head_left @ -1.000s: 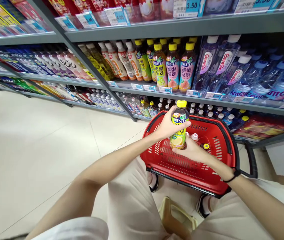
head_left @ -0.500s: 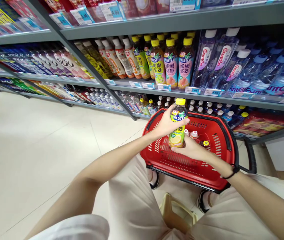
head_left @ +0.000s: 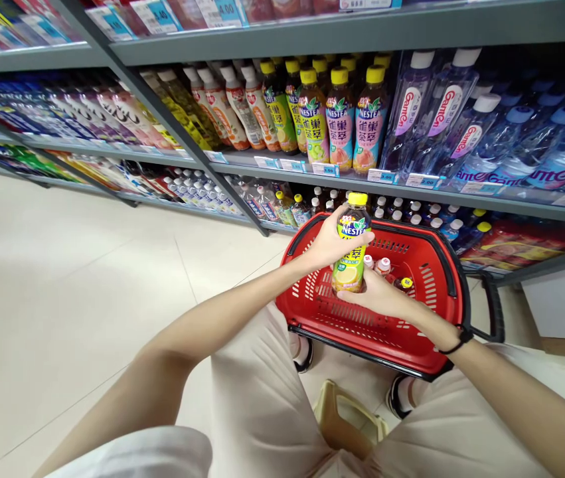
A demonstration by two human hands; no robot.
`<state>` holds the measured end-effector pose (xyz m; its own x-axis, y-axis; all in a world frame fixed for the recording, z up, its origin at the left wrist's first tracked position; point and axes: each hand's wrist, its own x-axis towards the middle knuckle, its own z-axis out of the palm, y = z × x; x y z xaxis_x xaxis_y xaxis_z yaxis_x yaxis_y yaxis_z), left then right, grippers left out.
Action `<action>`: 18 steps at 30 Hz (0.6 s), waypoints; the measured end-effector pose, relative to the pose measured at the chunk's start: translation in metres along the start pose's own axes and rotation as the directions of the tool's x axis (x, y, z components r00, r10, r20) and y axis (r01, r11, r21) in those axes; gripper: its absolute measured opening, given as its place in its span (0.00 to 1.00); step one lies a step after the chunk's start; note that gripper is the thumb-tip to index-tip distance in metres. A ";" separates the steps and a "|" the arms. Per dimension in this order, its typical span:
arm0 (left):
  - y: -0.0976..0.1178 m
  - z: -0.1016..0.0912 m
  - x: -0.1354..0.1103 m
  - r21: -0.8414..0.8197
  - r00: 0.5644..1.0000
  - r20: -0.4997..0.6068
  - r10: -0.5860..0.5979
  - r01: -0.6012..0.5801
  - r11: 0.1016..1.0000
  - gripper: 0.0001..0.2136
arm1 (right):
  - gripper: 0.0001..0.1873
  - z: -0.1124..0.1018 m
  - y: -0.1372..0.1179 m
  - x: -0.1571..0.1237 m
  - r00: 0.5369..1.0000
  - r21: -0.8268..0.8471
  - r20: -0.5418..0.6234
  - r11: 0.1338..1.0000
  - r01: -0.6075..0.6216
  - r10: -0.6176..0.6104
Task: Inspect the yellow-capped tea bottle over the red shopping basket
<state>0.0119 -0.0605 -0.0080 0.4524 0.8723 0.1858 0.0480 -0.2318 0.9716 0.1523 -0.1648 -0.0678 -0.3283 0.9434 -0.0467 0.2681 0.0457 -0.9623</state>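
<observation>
Left hand (head_left: 334, 242) wraps a Nestea tea bottle's (head_left: 349, 272) shoulder, right hand (head_left: 374, 299) curls around its base, keeping the label (head_left: 353, 255) exposed above a red shopping basket (head_left: 402, 352).

From where I'm watching, the bottle (head_left: 350, 255) shows a yellow cap and a yellow-green label with a lemon picture, the basket (head_left: 326, 328) is red with black rims, and the far water bottles (head_left: 491, 143) look pale blue.
</observation>
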 end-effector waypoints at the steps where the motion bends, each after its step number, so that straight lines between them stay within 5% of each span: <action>1: 0.001 0.000 0.000 -0.033 1.000 0.008 -0.012 0.013 0.999 0.35 | 0.25 0.000 0.000 0.000 1.000 -0.009 -0.003 1.000 0.002 -0.003; 18: 0.004 0.001 0.000 -0.142 0.998 0.033 -0.049 0.053 0.988 0.32 | 0.22 -0.001 -0.004 -0.001 0.999 -0.014 0.021 0.999 -0.034 0.034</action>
<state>0.0128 -0.0622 -0.0044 0.4790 0.8676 0.1333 -0.0553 -0.1217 0.9910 0.1525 -0.1654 -0.0636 -0.3379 0.9373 -0.0852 0.2915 0.0181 -0.9564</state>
